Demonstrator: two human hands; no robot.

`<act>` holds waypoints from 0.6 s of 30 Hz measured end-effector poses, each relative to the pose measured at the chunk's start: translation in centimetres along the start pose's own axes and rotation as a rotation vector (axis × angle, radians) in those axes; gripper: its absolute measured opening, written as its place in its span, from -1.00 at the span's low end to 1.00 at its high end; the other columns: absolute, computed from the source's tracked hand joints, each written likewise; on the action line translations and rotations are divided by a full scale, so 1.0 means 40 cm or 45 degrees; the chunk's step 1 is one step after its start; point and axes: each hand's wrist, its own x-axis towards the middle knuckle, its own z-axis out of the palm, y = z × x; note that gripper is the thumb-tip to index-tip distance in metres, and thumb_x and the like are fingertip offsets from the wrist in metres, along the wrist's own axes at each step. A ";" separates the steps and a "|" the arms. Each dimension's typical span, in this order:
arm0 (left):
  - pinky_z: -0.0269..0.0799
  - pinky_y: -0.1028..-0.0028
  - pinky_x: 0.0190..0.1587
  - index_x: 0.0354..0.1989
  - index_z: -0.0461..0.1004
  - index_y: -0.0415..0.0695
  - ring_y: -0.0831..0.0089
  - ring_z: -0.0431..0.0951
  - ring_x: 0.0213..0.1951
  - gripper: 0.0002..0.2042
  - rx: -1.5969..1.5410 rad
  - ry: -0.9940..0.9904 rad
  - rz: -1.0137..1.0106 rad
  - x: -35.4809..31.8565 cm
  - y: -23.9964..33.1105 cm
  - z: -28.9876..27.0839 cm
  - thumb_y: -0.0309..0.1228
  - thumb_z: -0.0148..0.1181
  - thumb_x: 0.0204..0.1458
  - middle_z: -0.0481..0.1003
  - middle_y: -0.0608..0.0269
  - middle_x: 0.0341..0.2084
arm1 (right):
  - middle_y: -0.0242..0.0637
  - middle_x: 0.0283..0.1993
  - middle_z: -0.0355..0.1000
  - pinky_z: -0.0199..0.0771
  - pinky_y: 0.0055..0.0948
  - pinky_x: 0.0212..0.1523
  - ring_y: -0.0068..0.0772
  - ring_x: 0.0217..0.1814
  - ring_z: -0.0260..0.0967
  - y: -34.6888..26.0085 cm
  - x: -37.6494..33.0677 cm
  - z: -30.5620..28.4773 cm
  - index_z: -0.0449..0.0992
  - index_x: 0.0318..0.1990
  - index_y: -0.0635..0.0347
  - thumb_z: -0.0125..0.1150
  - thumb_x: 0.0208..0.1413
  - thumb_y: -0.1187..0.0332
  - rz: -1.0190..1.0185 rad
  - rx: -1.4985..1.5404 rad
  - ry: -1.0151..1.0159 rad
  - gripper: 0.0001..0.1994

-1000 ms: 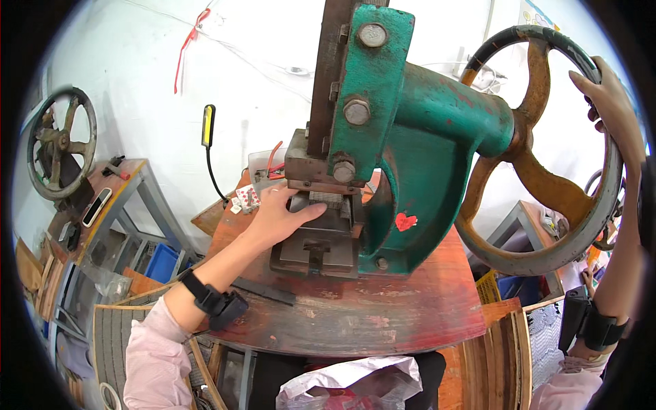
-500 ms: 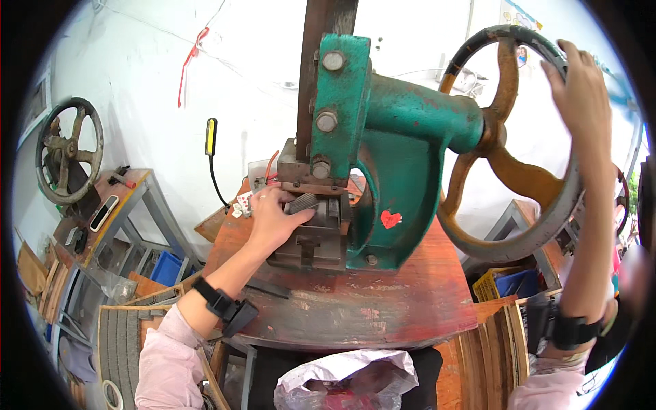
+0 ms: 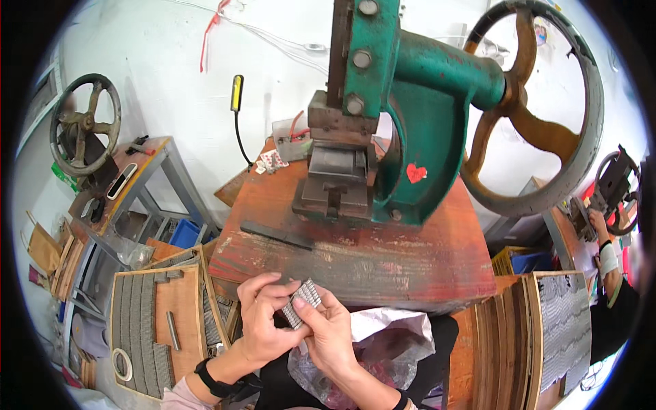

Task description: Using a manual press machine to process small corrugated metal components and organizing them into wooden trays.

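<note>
Low over my lap, in front of the table edge, my left hand [image 3: 263, 324] and my right hand [image 3: 333, 335] both grip a small grey block of ribbed metal strips [image 3: 306, 299]. Thumbs and fingertips pinch it from both sides, so part of it is hidden. Beyond them stands a green hand press [image 3: 437, 130] with a large handwheel [image 3: 589, 130] on its right. Its steel die bed [image 3: 335, 198] lies below the ram, apart from my hands. A plastic-lined white bag [image 3: 400, 335] sits open on my lap, just beside my right hand.
A dark flat bar [image 3: 277, 236] lies on the red wooden table [image 3: 437, 273]. To the left is a wooden tray [image 3: 198, 307] with grey ribbed strips and a metal rod [image 3: 173, 331]. Stacked trays [image 3: 499, 342] stand at right. A co-worker's hand [image 3: 601, 224] touches another press there.
My right hand has left the handwheel. My left hand has come back from the die bed with the ribbed block, and both hands now hold it over my lap.
</note>
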 end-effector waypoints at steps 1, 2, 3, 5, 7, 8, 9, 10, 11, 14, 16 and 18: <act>0.27 0.22 -0.02 -0.45 0.30 -0.17 0.16 0.38 -0.05 -0.54 -0.033 -0.014 -0.030 -0.017 0.003 -0.001 -0.49 0.49 -0.54 0.54 0.14 -0.24 | -0.18 -0.08 0.43 0.44 -0.56 -0.07 -0.55 -0.11 0.39 0.005 -0.010 -0.005 0.26 0.11 0.42 0.14 0.11 0.57 0.010 -0.029 0.019 -0.60; 0.27 0.22 -0.02 -0.45 0.30 -0.17 0.16 0.38 -0.05 -0.54 -0.045 -0.023 -0.029 -0.026 0.005 0.000 -0.49 0.49 -0.54 0.54 0.14 -0.24 | -0.20 -0.11 0.44 0.44 -0.56 -0.08 -0.56 -0.12 0.39 0.006 -0.019 -0.010 0.28 0.09 0.41 0.14 0.11 0.58 0.015 -0.059 0.038 -0.62; 0.28 0.21 -0.02 -0.45 0.31 -0.18 0.17 0.39 -0.06 -0.55 -0.061 -0.010 -0.002 -0.032 0.007 0.004 -0.49 0.49 -0.53 0.54 0.15 -0.25 | -0.20 -0.12 0.45 0.45 -0.56 -0.08 -0.54 -0.13 0.40 0.005 -0.024 -0.015 0.32 0.04 0.41 0.16 0.11 0.54 0.004 -0.088 0.073 -0.66; 0.28 0.20 -0.01 -0.44 0.31 -0.18 0.18 0.39 -0.06 -0.55 -0.108 -0.013 0.029 -0.041 0.014 0.025 -0.50 0.49 -0.52 0.54 0.16 -0.25 | -0.20 -0.12 0.45 0.44 -0.56 -0.08 -0.54 -0.13 0.40 -0.013 -0.020 -0.030 0.34 0.02 0.41 0.17 0.11 0.52 -0.037 -0.073 0.141 -0.67; 0.30 0.19 -0.01 -0.45 0.31 -0.17 0.19 0.39 -0.06 -0.56 -0.146 -0.014 0.050 -0.046 0.025 0.039 -0.49 0.49 -0.50 0.54 0.19 -0.25 | -0.21 -0.16 0.46 0.44 -0.58 -0.11 -0.56 -0.17 0.41 -0.027 -0.020 -0.033 0.39 -0.04 0.41 0.20 0.11 0.46 -0.098 -0.061 0.209 -0.71; 0.30 0.19 -0.01 -0.45 0.31 -0.17 0.19 0.39 -0.06 -0.56 -0.162 -0.019 0.055 -0.048 0.027 0.044 -0.49 0.49 -0.50 0.54 0.19 -0.25 | -0.21 -0.16 0.46 0.44 -0.58 -0.11 -0.56 -0.17 0.41 -0.028 -0.022 -0.038 0.39 -0.04 0.41 0.20 0.11 0.46 -0.109 -0.061 0.222 -0.71; 0.31 0.18 -0.01 -0.45 0.31 -0.17 0.20 0.39 -0.06 -0.57 -0.169 -0.019 0.061 -0.048 0.026 0.051 -0.49 0.49 -0.49 0.54 0.20 -0.25 | -0.22 -0.18 0.47 0.44 -0.59 -0.13 -0.57 -0.18 0.41 -0.028 -0.019 -0.045 0.40 -0.05 0.41 0.20 0.12 0.45 -0.127 -0.070 0.243 -0.71; 0.32 0.17 -0.02 -0.45 0.32 -0.16 0.21 0.39 -0.06 -0.58 -0.176 -0.015 0.065 -0.049 0.027 0.056 -0.49 0.48 -0.48 0.54 0.21 -0.25 | -0.22 -0.21 0.47 0.44 -0.59 -0.14 -0.58 -0.20 0.41 -0.029 -0.020 -0.051 0.41 -0.06 0.41 0.20 0.12 0.44 -0.143 -0.081 0.262 -0.72; 0.32 0.17 -0.02 -0.45 0.32 -0.16 0.21 0.39 -0.06 -0.58 -0.185 -0.015 0.065 -0.049 0.026 0.061 -0.49 0.48 -0.48 0.54 0.21 -0.25 | -0.22 -0.21 0.47 0.44 -0.59 -0.14 -0.58 -0.20 0.41 -0.032 -0.020 -0.053 0.41 -0.06 0.41 0.20 0.12 0.44 -0.148 -0.085 0.269 -0.72; 0.38 0.23 -0.08 -0.37 0.28 -0.17 0.15 0.40 -0.06 -0.52 -0.184 -0.059 0.098 -0.042 0.020 0.063 -0.52 0.48 -0.48 0.53 0.16 -0.25 | -0.29 -0.26 0.47 0.40 -0.68 -0.33 -0.65 -0.32 0.38 -0.037 -0.012 -0.060 0.43 -0.07 0.38 0.15 0.17 0.36 -0.171 -0.174 0.322 -0.73; 0.39 0.26 -0.08 -0.39 0.28 -0.18 0.18 0.43 -0.10 -0.54 -0.211 -0.127 0.027 -0.031 0.010 0.054 -0.52 0.46 -0.46 0.52 0.15 -0.24 | -0.32 -0.31 0.46 0.45 -0.63 -0.35 -0.61 -0.35 0.41 -0.048 0.006 -0.086 0.41 -0.04 0.34 0.06 0.23 0.31 -0.009 -0.232 0.259 -0.72; 0.41 0.32 -0.16 -0.35 0.38 -0.19 0.20 0.49 -0.19 -0.60 -0.413 -0.070 -0.159 -0.022 -0.016 0.081 -0.50 0.44 -0.42 0.51 0.14 -0.29 | -0.34 -0.27 0.45 0.42 -0.65 -0.36 -0.64 -0.39 0.37 -0.059 0.031 -0.104 0.41 -0.01 0.33 0.02 0.24 0.32 -0.061 -0.331 0.172 -0.72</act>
